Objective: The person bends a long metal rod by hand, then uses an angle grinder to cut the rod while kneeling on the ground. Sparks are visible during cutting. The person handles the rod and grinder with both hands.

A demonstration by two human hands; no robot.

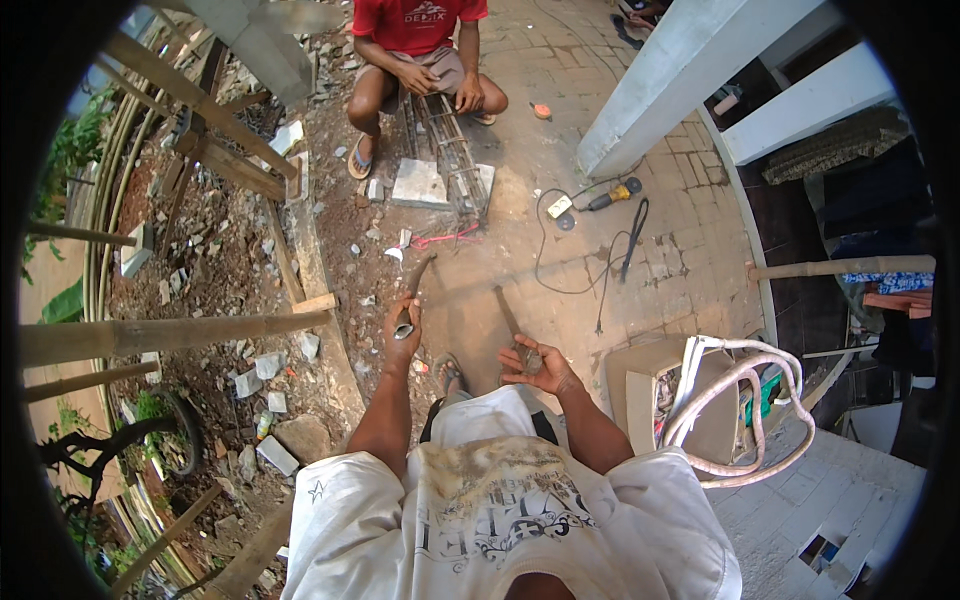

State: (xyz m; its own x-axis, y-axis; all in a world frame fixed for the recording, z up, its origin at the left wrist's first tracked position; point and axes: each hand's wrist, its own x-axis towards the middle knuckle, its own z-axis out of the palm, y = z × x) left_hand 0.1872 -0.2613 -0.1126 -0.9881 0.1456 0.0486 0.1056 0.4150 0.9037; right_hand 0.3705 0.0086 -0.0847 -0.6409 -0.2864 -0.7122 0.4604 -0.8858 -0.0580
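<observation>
Your left hand (402,328): fingers wrapped round a curved dark tool (428,268), a grey rounded end showing at the fist. Your right hand (545,366): palm partly turned up, fingers loosely spread, a slim straight tool (507,309) running out from it; cannot tell how firmly it is gripped. Hands well apart, tools not touching.

Tool axes: left one points toward 1 o'clock, right one toward 11, so the tips lean inward over the paving.

Key relation: the rebar frame (455,150) lies ahead, near 12:30 from your left hand, about 11 from your right. Its long axis runs 11 to 5, near end toward you, over a pale slab (418,184). Your left hand is the nearer; a red strand (450,238) lies just short of the frame. Co-worker squats at the far end, both hands at the bars.

Edges: a kerb strip (338,365) with rubble beyond at 9 from your left hand, a pole (200,336) ending close by. Cardboard box (635,395) near your right hand at 3; yellow grinder (610,195) at 1, its cable looping over the paving. Most open room: the bare paving (470,275) between your hands and the frame
</observation>
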